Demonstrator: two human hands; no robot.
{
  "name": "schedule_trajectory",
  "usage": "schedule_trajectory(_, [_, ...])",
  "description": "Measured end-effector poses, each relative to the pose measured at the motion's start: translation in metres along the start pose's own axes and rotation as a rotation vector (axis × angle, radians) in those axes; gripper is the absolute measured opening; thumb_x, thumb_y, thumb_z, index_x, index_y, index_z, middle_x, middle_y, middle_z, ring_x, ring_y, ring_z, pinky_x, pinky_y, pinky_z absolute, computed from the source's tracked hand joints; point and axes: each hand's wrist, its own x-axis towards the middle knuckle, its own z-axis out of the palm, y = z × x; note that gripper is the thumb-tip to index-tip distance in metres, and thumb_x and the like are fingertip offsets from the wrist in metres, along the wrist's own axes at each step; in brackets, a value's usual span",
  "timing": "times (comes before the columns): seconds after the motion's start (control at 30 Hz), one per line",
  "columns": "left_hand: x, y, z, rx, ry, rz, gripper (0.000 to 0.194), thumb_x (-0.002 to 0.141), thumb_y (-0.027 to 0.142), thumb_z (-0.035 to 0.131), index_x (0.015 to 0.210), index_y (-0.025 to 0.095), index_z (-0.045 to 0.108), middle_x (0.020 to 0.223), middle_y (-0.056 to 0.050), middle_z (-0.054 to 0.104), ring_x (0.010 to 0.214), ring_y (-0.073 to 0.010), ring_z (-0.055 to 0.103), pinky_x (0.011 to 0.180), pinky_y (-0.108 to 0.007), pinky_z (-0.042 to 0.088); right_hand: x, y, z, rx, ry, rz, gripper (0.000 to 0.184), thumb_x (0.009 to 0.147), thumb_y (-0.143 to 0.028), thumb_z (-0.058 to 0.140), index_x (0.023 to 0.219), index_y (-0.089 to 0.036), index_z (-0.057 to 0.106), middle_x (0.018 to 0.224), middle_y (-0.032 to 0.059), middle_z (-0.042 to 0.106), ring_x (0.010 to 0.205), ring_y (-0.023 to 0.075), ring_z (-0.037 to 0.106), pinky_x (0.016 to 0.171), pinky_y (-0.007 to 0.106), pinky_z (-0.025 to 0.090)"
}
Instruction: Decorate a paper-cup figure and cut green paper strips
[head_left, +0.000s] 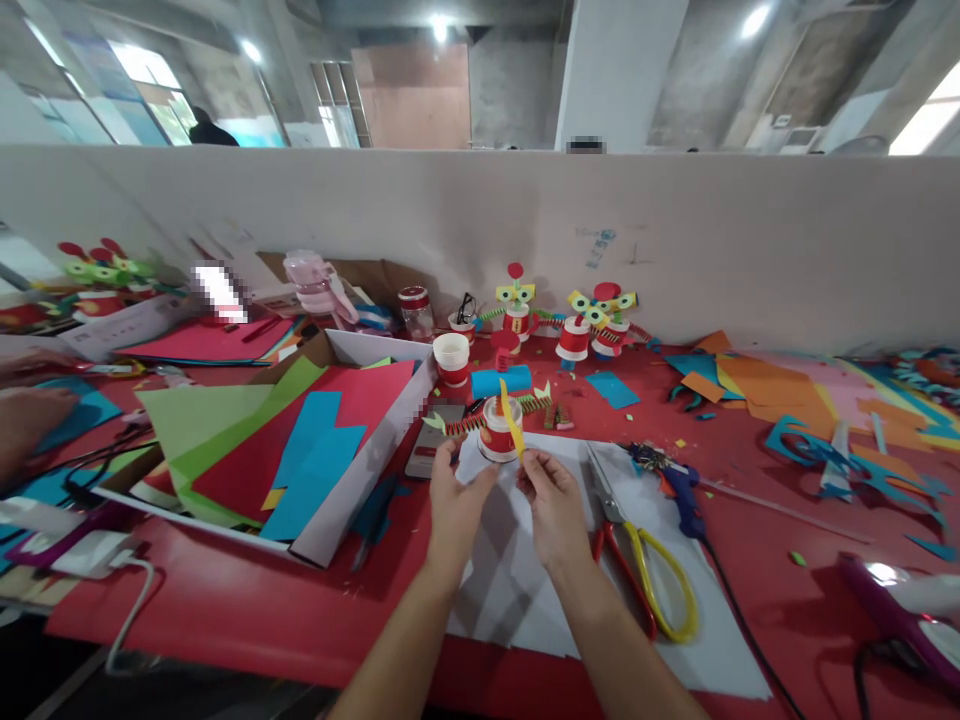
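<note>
My right hand [553, 500] pinches the lower end of a yellow paper strip [514, 425], which stands up in front of a small red-and-white paper cup figure [493, 443]. My left hand [459, 500] is curled at the cup's lower left, its thumb by the base; the far fingertips are partly hidden. Folded paper arms [463, 424] stick out from the cup's sides. Under my hands lies a white sheet [510, 560]. Scissors [645, 570] with red and yellow handles rest on it at the right, beside a blue glue gun [684, 495].
A white box [367, 450] of coloured paper stands at the left. Behind the cup are a blue paper roll [501, 381], a white cup [451, 355] and finished cup figures [517, 318]. Paper scraps [780, 385] spread at the right. Another person's hand [34, 425] shows far left.
</note>
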Motion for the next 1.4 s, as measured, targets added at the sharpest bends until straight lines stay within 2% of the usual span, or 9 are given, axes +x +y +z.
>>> schedule_trajectory(0.07, [0.009, 0.002, 0.002, -0.007, -0.089, -0.009, 0.052, 0.060, 0.024, 0.077, 0.108, 0.019, 0.057, 0.106, -0.007, 0.065, 0.097, -0.0232, 0.063, 0.088, -0.039, 0.047, 0.002, 0.003, 0.001, -0.007, -0.004, -0.006, 0.027, 0.062, -0.040, 0.080, 0.073, -0.019, 0.068, 0.067, -0.0022, 0.063, 0.062, 0.0125, 0.053, 0.066, 0.028, 0.044])
schedule_trajectory(0.2, [0.017, 0.004, 0.006, 0.002, -0.157, -0.020, 0.050, 0.059, 0.024, 0.076, 0.106, 0.019, 0.058, 0.103, -0.006, 0.068, 0.096, -0.0235, 0.063, 0.089, -0.040, 0.047, 0.003, 0.007, 0.002, -0.024, 0.008, -0.014, 0.028, 0.062, -0.041, 0.080, 0.074, -0.019, 0.068, 0.069, -0.0009, 0.065, 0.064, 0.0129, 0.055, 0.066, 0.029, 0.045])
schedule_trajectory(0.37, [0.018, 0.002, 0.006, 0.014, -0.206, 0.024, 0.039, 0.061, 0.021, 0.072, 0.099, 0.020, 0.063, 0.101, -0.005, 0.069, 0.097, -0.0227, 0.063, 0.089, -0.037, 0.047, 0.005, 0.009, 0.003, -0.022, 0.032, -0.021, 0.027, 0.062, -0.038, 0.081, 0.075, -0.018, 0.068, 0.069, -0.0019, 0.064, 0.065, 0.0119, 0.056, 0.067, 0.027, 0.046])
schedule_trajectory(0.47, [0.019, 0.000, 0.007, 0.009, -0.226, 0.051, 0.040, 0.062, 0.020, 0.071, 0.101, 0.020, 0.063, 0.102, -0.005, 0.070, 0.097, -0.0220, 0.064, 0.088, -0.036, 0.048, 0.006, 0.008, 0.004, -0.008, 0.036, -0.023, 0.027, 0.061, -0.036, 0.081, 0.075, -0.018, 0.067, 0.070, -0.0020, 0.064, 0.066, 0.0117, 0.057, 0.068, 0.026, 0.047])
schedule_trajectory(0.7, [0.019, 0.000, 0.011, -0.006, -0.241, 0.019, 0.044, 0.064, 0.023, 0.067, 0.107, 0.019, 0.060, 0.106, -0.006, 0.070, 0.098, -0.0219, 0.064, 0.090, -0.036, 0.048, 0.009, 0.010, 0.007, 0.000, 0.066, -0.033, 0.029, 0.058, -0.036, 0.081, 0.073, -0.019, 0.062, 0.068, -0.0032, 0.063, 0.064, 0.0116, 0.059, 0.066, 0.027, 0.048])
schedule_trajectory(1.0, [0.020, -0.010, 0.009, 0.040, -0.164, -0.009, 0.039, 0.062, 0.024, 0.071, 0.099, 0.017, 0.062, 0.103, -0.007, 0.068, 0.102, -0.0249, 0.063, 0.093, -0.040, 0.048, 0.015, 0.013, 0.010, -0.099, 0.086, -0.129, 0.024, 0.064, -0.037, 0.073, 0.074, -0.020, 0.059, 0.069, -0.0035, 0.061, 0.064, 0.0128, 0.058, 0.064, 0.028, 0.047])
schedule_trajectory(1.17, [0.020, -0.010, 0.010, 0.077, -0.158, 0.077, 0.035, 0.065, 0.026, 0.071, 0.099, 0.017, 0.065, 0.103, -0.009, 0.070, 0.099, -0.0250, 0.064, 0.093, -0.042, 0.048, 0.015, 0.013, 0.007, -0.238, 0.119, -0.241, 0.018, 0.069, -0.036, 0.068, 0.076, -0.021, 0.058, 0.071, -0.0033, 0.059, 0.066, 0.0147, 0.056, 0.063, 0.028, 0.043])
schedule_trajectory(1.3, [0.022, -0.018, 0.014, 0.054, -0.128, 0.104, 0.039, 0.062, 0.031, 0.077, 0.097, 0.016, 0.066, 0.100, -0.010, 0.070, 0.102, -0.0276, 0.063, 0.094, -0.043, 0.047, 0.016, 0.012, 0.003, -0.356, 0.148, -0.328, 0.014, 0.073, -0.033, 0.064, 0.080, -0.021, 0.061, 0.080, 0.0004, 0.061, 0.076, 0.0185, 0.057, 0.070, 0.031, 0.044])
schedule_trajectory(1.4, [0.023, -0.023, 0.017, 0.041, -0.085, 0.140, 0.045, 0.060, 0.029, 0.080, 0.100, 0.017, 0.064, 0.105, -0.011, 0.068, 0.109, -0.0278, 0.060, 0.096, -0.043, 0.046, 0.017, 0.010, 0.001, -0.414, 0.152, -0.381, 0.012, 0.075, -0.032, 0.061, 0.080, -0.021, 0.063, 0.084, 0.0028, 0.062, 0.080, 0.0203, 0.058, 0.075, 0.033, 0.045])
